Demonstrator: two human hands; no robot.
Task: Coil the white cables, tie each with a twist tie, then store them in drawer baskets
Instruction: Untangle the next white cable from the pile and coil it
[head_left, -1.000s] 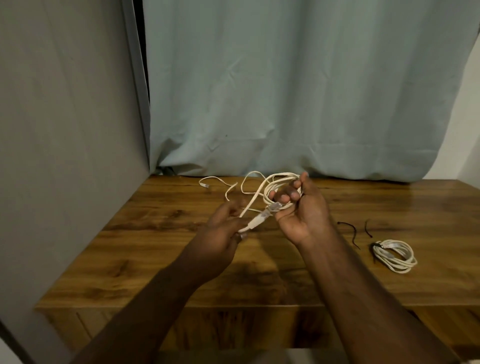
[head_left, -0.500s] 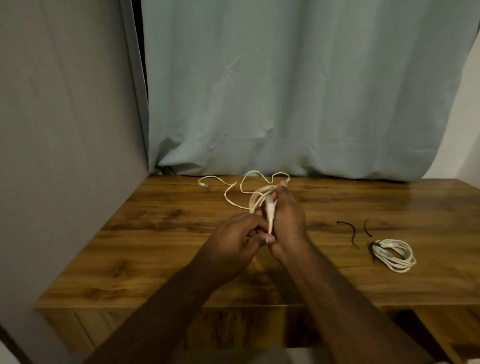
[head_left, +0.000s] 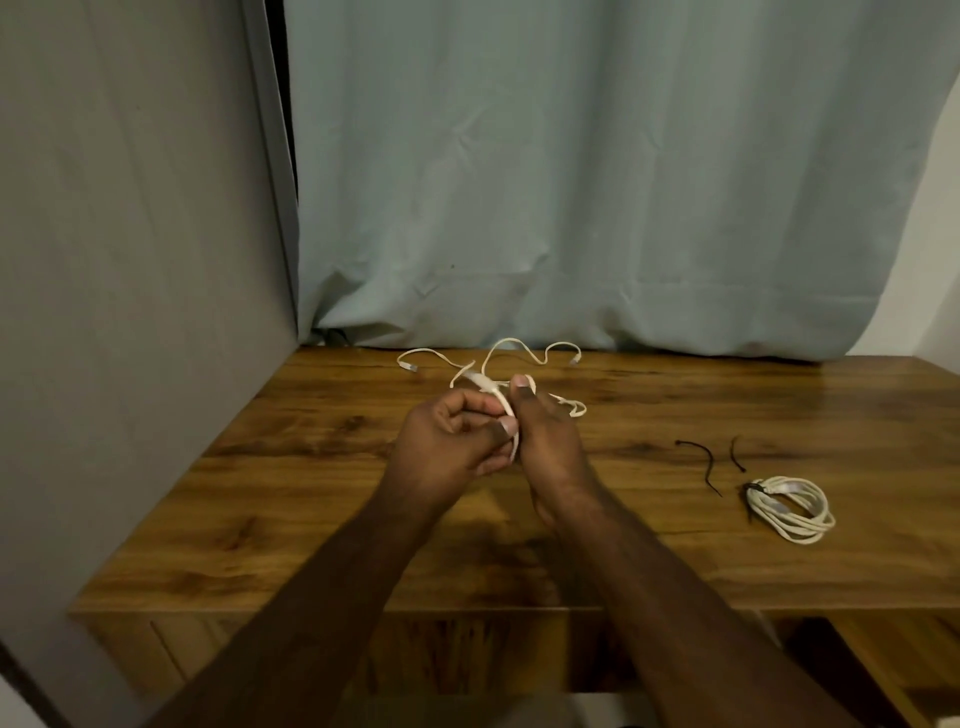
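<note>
Table (head_left: 332, 467): wood-grain top, warm brown, smooth, with a soft sheen at the far right. Curtain (head_left: 597, 182): pale blue-green cloth, matt, creased and rumpled. Left wall (head_left: 130, 260): flat grey, matt. Loose cable (head_left: 498, 358): white, smooth, plastic-looking. Coiled cable (head_left: 792, 512) near right: same white, slight gloss. Two ties (head_left: 701, 462): thin, black, matt.

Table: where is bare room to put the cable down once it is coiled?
Bare wood on the table between the wall and the left hand. Also the near edge, below the ties. Crowded: far edge with the loose cable, and right, by the coil.
</note>
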